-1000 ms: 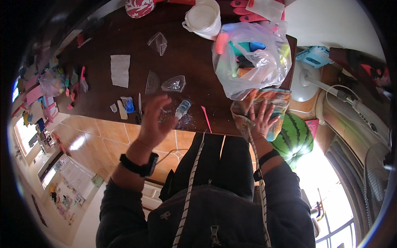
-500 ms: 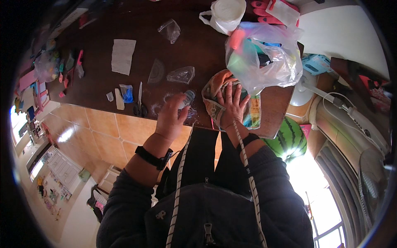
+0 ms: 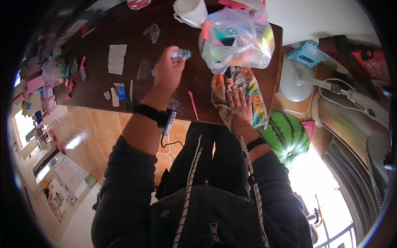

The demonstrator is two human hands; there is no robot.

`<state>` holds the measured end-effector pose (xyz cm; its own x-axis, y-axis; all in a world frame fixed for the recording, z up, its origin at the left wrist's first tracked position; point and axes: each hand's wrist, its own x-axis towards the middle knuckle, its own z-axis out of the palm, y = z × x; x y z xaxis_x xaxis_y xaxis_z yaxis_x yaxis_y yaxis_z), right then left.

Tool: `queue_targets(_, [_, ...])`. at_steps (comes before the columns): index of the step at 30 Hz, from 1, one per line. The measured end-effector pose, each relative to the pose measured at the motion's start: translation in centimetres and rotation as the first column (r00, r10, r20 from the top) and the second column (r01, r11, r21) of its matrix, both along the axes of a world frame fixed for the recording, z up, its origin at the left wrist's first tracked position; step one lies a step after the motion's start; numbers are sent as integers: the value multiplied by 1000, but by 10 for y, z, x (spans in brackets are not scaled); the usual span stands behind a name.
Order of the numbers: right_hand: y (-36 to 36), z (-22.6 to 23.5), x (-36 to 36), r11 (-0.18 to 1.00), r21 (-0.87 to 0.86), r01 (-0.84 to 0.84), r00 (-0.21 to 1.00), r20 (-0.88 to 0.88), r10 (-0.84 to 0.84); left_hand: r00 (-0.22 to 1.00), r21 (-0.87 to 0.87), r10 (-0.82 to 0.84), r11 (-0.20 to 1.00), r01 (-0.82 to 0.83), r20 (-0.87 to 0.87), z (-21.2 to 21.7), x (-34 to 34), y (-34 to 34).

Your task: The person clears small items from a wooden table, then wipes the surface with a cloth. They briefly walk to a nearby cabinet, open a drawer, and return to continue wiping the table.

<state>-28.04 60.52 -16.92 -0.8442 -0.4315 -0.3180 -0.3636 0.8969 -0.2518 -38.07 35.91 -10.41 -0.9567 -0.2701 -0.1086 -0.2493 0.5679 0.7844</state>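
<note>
My left hand [image 3: 168, 70] is closed around a small clear cylindrical bottle [image 3: 181, 53] with something bluish in it, above the dark table [image 3: 165, 16]. On the right, my right hand [image 3: 240, 105] lies flat with its fingers stretched out on a colourful patterned cloth [image 3: 258, 99] near the table's front edge. Between the two forearms lies a slim pink stick-like tool [image 3: 192, 105]. Pale smears [image 3: 175, 101] mark the table beside it. My left forearm covers part of the scissors [image 3: 131, 91].
A full clear plastic bag [image 3: 235, 41] sits behind the cloth, with a white roll [image 3: 190, 12] to its left. Leftward lie a paper sheet [image 3: 117, 59], a blue packet [image 3: 120, 91] and a pale flat stick [image 3: 114, 97]. A watermelon-patterned round object [image 3: 287, 134] stands beside the table's right corner.
My left hand has carried the bottle away from the front edge, farther over the table. My right hand and the cloth have shifted right, and the pink tool now shows fully.
</note>
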Motion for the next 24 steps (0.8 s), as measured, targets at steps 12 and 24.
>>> queue_targets(12, [60, -16, 19, 963, 47, 265, 952, -174, -253, 994, -187, -107, 977, 104, -9, -5, -31, 20])
queue_targets(24, [19, -11, 21, 894, 167, 416, 904, -179, -388, 822, -212, -60, 953, 216, 567, -22, 141, 35])
